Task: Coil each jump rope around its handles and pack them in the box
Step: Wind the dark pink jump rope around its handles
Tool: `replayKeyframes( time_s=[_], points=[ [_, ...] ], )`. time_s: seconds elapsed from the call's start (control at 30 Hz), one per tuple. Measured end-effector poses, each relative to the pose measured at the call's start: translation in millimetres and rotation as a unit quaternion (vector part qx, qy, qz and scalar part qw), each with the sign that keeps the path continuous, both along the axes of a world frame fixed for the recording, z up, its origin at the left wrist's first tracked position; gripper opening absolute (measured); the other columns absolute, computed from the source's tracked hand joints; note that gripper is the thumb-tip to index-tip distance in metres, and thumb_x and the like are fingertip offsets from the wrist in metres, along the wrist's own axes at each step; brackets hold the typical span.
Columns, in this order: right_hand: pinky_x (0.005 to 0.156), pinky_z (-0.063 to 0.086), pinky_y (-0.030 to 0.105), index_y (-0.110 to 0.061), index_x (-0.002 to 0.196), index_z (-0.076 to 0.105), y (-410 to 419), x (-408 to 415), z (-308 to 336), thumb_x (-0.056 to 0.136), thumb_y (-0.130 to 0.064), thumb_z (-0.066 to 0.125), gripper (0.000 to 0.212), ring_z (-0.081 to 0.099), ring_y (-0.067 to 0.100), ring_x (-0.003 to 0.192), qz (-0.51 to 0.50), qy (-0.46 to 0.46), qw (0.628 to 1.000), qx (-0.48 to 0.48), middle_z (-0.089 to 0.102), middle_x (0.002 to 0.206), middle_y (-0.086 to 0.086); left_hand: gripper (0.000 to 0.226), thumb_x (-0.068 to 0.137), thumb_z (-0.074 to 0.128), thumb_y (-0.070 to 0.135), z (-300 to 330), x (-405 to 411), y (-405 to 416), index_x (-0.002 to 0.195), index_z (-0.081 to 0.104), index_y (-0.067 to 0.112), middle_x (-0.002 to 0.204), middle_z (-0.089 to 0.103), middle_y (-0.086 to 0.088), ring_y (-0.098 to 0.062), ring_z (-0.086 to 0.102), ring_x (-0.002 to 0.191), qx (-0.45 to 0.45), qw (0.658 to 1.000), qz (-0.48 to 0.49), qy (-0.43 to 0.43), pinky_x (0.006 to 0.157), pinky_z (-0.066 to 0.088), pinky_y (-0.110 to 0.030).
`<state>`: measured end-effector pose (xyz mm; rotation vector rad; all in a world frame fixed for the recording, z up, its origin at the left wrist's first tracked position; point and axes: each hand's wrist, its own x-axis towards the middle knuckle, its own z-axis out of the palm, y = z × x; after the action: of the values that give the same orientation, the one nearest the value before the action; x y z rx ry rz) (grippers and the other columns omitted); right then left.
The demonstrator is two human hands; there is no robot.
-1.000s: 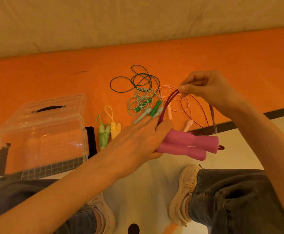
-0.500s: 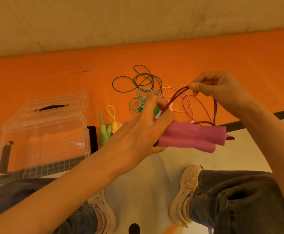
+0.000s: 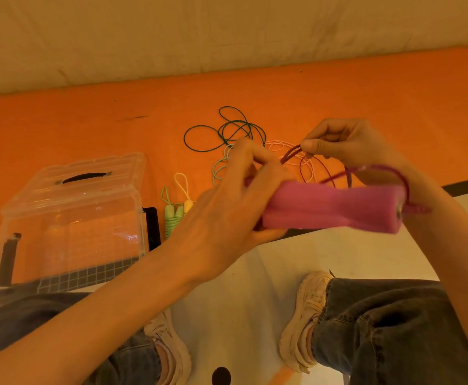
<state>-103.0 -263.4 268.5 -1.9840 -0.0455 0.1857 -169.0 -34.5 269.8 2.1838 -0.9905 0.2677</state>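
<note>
My left hand [image 3: 227,207] grips one end of the two pink foam handles [image 3: 332,209], held side by side above the floor. A thin purple cord [image 3: 377,169] runs from them in loops, and my right hand [image 3: 346,143] pinches it just above the handles. A clear plastic box [image 3: 68,218] with a black-handled lid stands at the left. Two coiled ropes, one green [image 3: 171,218] and one yellow [image 3: 187,201], lie beside it. Loose dark green cord [image 3: 227,132], mint and pale pink ropes lie tangled behind my hands, partly hidden.
An orange mat [image 3: 338,93] covers the floor up to a pale wall. A white mat [image 3: 255,287] lies under my shoes [image 3: 305,320] and jeans-clad legs. A black flat object [image 3: 152,226] sits against the box's right side.
Both hands have lifted the pink handles higher and to the right. My right hand has carried the purple cord over toward my left hand, and a loop now lies across the handles' right end.
</note>
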Motion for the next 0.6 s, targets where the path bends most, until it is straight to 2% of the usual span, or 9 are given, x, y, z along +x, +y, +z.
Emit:
replayKeyframes(
  time_s=[0.07, 0.13, 0.17, 0.23, 0.3, 0.33, 0.43, 0.53, 0.6],
  points=[
    [0.065, 0.048, 0.018, -0.013, 0.083, 0.066, -1.9, 0.8, -1.5, 0.078, -0.008, 0.073, 0.009, 0.065, 0.005, 0.07, 0.021, 0.013, 0.999, 0.033, 0.069, 0.07, -0.009, 0.047, 0.073, 0.074, 0.024, 0.3, 2.7, 2.0, 0.109, 0.044, 0.024, 0.108, 0.035, 0.007, 0.003, 0.039, 0.094, -0.056, 0.998, 0.031, 0.027, 0.073, 0.044, -0.013],
    [0.062, 0.048, 0.02, -0.019, 0.08, 0.064, -3.1, 2.0, -5.8, 0.082, -0.002, 0.068, 0.017, 0.067, 0.019, 0.079, 0.015, 0.007, 1.0, 0.024, 0.067, 0.069, -0.01, 0.045, 0.076, 0.075, 0.021, 1.1, 4.6, 3.3, 0.103, 0.042, 0.031, 0.097, 0.034, 0.013, 0.007, 0.04, 0.089, -0.117, 0.99, 0.057, 0.057, 0.072, 0.035, -0.007],
    [0.061, 0.047, 0.02, -0.022, 0.078, 0.063, -2.1, 1.7, -5.9, 0.084, -0.005, 0.067, 0.018, 0.067, 0.02, 0.08, 0.001, 0.002, 1.0, 0.002, 0.065, 0.066, -0.01, 0.046, 0.077, 0.076, 0.02, 1.0, 6.6, 3.8, 0.102, 0.04, 0.033, 0.096, 0.036, 0.014, 0.006, 0.042, 0.087, -0.143, 0.984, 0.078, 0.078, 0.069, 0.035, -0.009],
    [0.061, 0.047, 0.016, -0.02, 0.079, 0.065, -0.1, -0.8, -3.5, 0.078, -0.022, 0.068, 0.004, 0.063, 0.005, 0.071, 0.02, 0.021, 1.0, -0.01, 0.068, 0.065, -0.012, 0.041, 0.08, 0.075, 0.024, 2.4, 10.9, 5.9, 0.104, 0.042, 0.029, 0.096, 0.046, 0.006, -0.003, 0.049, 0.083, -0.192, 0.965, 0.117, 0.135, 0.064, 0.04, -0.016],
    [0.061, 0.048, 0.013, -0.014, 0.083, 0.068, 2.2, -3.8, -0.1, 0.071, -0.03, 0.067, 0.02, 0.06, -0.001, 0.066, 0.066, 0.057, 0.996, -0.02, 0.071, 0.069, -0.011, 0.034, 0.084, 0.073, 0.024, 2.3, 16.7, 8.9, 0.105, 0.046, 0.018, 0.09, 0.049, 0.001, -0.002, 0.049, 0.074, -0.236, 0.944, 0.149, 0.174, 0.06, 0.041, -0.015],
    [0.06, 0.048, 0.011, -0.012, 0.084, 0.068, 2.5, -5.5, 0.3, 0.071, -0.029, 0.068, 0.021, 0.061, -0.001, 0.066, 0.084, 0.068, 0.994, -0.027, 0.071, 0.07, -0.009, 0.033, 0.085, 0.071, 0.022, 2.4, 19.7, 10.4, 0.105, 0.047, 0.013, 0.087, 0.048, 0.003, 0.0, 0.048, 0.071, -0.251, 0.937, 0.16, 0.186, 0.06, 0.04, -0.013],
    [0.061, 0.05, 0.012, -0.011, 0.081, 0.069, 6.0, -11.8, 5.4, 0.071, -0.024, 0.069, 0.017, 0.062, 0.008, 0.067, 0.13, 0.091, 0.987, -0.033, 0.073, 0.072, -0.003, 0.037, 0.087, 0.069, 0.023, 0.1, 25.1, 14.9, 0.111, 0.047, 0.006, 0.085, 0.049, 0.004, 0.001, 0.046, 0.069, -0.263, 0.927, 0.177, 0.201, 0.059, 0.04, -0.013],
    [0.065, 0.052, 0.018, -0.015, 0.078, 0.071, 9.6, -18.2, 6.8, 0.07, -0.023, 0.071, 0.012, 0.062, 0.023, 0.074, 0.179, 0.114, 0.977, -0.032, 0.074, 0.076, 0.001, 0.036, 0.088, 0.07, 0.024, -4.8, 31.0, 19.1, 0.11, 0.047, 0.007, 0.087, 0.05, -0.004, -0.002, 0.045, 0.07, -0.252, 0.929, 0.189, 0.192, 0.06, 0.042, -0.022],
    [0.063, 0.051, 0.019, -0.015, 0.076, 0.073, 14.3, -22.9, 10.2, 0.07, -0.02, 0.072, 0.009, 0.06, 0.026, 0.074, 0.21, 0.138, 0.968, -0.014, 0.073, 0.075, 0.002, 0.035, 0.087, 0.07, 0.023, -8.6, 36.3, 20.2, 0.109, 0.048, 0.007, 0.085, 0.05, -0.001, 0.001, 0.046, 0.068, -0.242, 0.928, 0.2, 0.2, 0.059, 0.041, -0.021]
  ],
)
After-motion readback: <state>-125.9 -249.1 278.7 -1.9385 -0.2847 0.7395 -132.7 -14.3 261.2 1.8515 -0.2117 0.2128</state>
